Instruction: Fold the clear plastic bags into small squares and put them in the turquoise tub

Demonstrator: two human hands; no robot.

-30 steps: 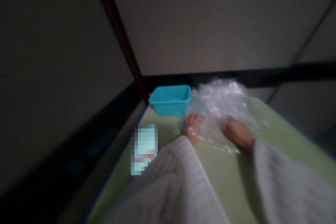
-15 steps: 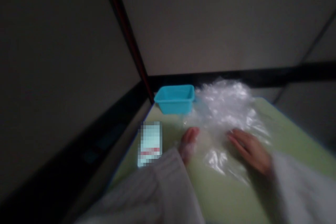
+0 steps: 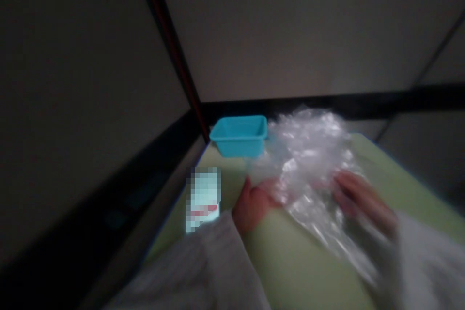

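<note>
A crumpled sheet of clear plastic film (image 3: 308, 155) lies over the middle of the pale green table; whether it is a bag I cannot tell. My left hand (image 3: 254, 203) is at its near left edge, thumb apart and fingers stretched out, their tips showing through the film. On the right side, my right hand (image 3: 363, 198) is blurred by motion, with its fingers closed together on the film. Film trails below it toward the table's near right side.
A turquoise plastic basin (image 3: 240, 143) stands at the table's far left corner, touching or close to the film. A lit, pixelated phone-like screen (image 3: 204, 198) lies by the left edge of the table (image 3: 294, 271). Walls rise behind and to the left.
My left hand has turned and spread, its fingers now under the film. My right hand has shifted right, and the film's near part now stretches farther toward the lower right.
</note>
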